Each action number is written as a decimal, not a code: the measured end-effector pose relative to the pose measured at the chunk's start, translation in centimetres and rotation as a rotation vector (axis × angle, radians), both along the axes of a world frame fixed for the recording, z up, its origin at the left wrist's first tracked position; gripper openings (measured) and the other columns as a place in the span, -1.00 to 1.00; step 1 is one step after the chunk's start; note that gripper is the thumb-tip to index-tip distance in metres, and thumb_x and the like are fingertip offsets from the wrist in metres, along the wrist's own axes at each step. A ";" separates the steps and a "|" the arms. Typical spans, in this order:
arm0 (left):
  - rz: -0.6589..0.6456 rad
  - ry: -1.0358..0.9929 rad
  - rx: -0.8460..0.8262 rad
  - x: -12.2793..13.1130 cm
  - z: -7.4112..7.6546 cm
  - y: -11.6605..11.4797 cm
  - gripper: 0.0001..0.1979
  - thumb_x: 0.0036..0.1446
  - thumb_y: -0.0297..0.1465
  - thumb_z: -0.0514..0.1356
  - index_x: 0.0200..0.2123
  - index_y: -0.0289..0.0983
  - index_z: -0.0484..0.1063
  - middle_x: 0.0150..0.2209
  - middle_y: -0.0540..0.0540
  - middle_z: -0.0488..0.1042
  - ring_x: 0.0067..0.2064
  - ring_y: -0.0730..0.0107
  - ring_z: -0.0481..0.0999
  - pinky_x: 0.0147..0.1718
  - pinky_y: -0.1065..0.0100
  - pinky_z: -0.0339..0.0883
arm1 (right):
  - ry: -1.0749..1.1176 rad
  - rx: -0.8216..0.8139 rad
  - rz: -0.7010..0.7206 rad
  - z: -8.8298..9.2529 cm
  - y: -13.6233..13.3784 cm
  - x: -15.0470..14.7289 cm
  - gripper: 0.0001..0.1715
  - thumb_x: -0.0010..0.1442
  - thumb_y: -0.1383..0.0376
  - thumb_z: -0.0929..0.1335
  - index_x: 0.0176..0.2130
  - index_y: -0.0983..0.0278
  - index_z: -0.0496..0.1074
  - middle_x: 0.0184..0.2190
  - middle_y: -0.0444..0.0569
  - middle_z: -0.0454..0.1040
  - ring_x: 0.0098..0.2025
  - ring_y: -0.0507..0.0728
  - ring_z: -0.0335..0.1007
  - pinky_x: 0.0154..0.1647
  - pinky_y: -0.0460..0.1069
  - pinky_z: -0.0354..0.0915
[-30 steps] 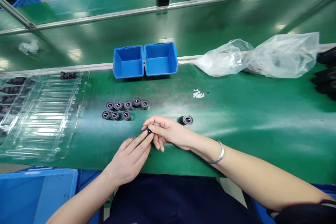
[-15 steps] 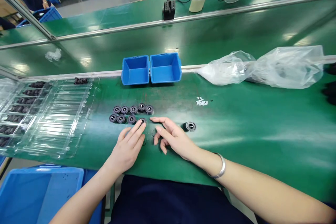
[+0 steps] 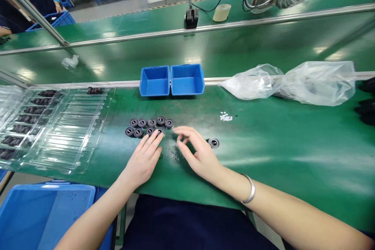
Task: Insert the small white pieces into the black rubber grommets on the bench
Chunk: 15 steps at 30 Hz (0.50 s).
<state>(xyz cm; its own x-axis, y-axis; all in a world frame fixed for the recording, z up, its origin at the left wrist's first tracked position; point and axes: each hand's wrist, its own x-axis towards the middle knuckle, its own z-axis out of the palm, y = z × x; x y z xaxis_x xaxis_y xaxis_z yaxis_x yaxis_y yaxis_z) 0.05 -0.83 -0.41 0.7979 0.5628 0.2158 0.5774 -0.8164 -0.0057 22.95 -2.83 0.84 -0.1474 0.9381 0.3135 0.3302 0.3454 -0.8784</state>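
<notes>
My left hand [image 3: 145,161] lies with its fingers stretched out, the tips on the nearest right piece of a group of black round parts [image 3: 138,132]. These parts stand in two rows, each with a ring-shaped top and a light slot in the middle. To the right, my right hand [image 3: 199,154] hovers over the green table with thumb and forefinger apart and nothing visible between them. A lone black round part [image 3: 214,143] sits just beyond its knuckles. Tiny black bits [image 3: 174,154] are scattered between the hands, and a small black ring [image 3: 161,156] shows by my left fingers.
Two blue bins [image 3: 155,87] stand at the table's back edge. White scraps [image 3: 225,117] lie right of centre, with clear plastic bags [image 3: 319,84] behind. Clear trays [image 3: 66,133] with black parts cover the left side. A blue crate [image 3: 49,215] is below. Another person works at far left.
The view has tilted up slightly. My right hand's lower fingers have drawn in, uncovering more of the tiny black bits. My left hand stays on the same round part.
</notes>
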 end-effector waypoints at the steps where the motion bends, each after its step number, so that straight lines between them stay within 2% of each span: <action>1: -0.007 -0.005 0.002 0.0 -0.1 0.0 -0.75 0.30 -0.58 0.00 -0.08 -0.42 0.45 0.34 -0.37 0.16 0.42 -0.02 -0.02 0.31 -0.08 0.06 | -0.074 0.048 -0.038 0.4 0.5 0.1 -0.65 0.37 0.31 0.24 0.14 0.20 0.26 0.11 0.11 0.35 0.10 0.21 0.32 0.09 0.19 0.35; 3: -0.017 -0.017 0.005 0.0 -0.1 0.0 -0.76 0.30 -0.57 0.00 -0.09 -0.43 0.45 0.34 -0.38 0.16 0.42 -0.02 -0.02 0.32 -0.08 0.06 | -0.190 0.067 -0.067 0.8 1.7 -0.1 -0.55 0.38 0.29 0.24 0.22 0.22 0.18 0.16 0.13 0.32 0.23 0.24 0.19 0.23 0.25 0.23; 6: -0.015 -0.034 0.006 -0.1 -0.2 0.0 -0.75 0.30 -0.59 0.00 -0.10 -0.43 0.44 0.33 -0.40 0.18 0.41 -0.01 -0.02 0.32 -0.09 0.05 | -0.296 0.045 -0.038 0.8 3.7 -0.9 -0.48 0.39 0.27 0.21 0.28 0.33 0.11 0.23 0.20 0.26 0.27 0.25 0.15 0.29 0.26 0.16; 11: -0.023 -0.059 0.008 -0.2 -0.3 0.1 -0.75 0.30 -0.61 -0.02 -0.10 -0.44 0.44 0.31 -0.41 0.20 0.41 0.00 -0.01 0.32 -0.08 0.06 | -0.401 0.005 0.039 0.4 6.1 -2.5 -0.50 0.40 0.32 0.16 0.25 0.46 0.19 0.22 0.25 0.29 0.25 0.28 0.22 0.30 0.24 0.16; 15: -0.045 -0.074 0.010 -0.3 -0.5 0.1 -0.76 0.29 -0.61 -0.01 -0.09 -0.44 0.43 0.31 -0.43 0.21 0.41 0.00 0.01 0.31 -0.06 0.08 | -0.392 -0.016 0.080 0.1 6.4 -2.8 -0.54 0.40 0.32 0.15 0.20 0.45 0.25 0.17 0.23 0.35 0.22 0.27 0.28 0.26 0.23 0.22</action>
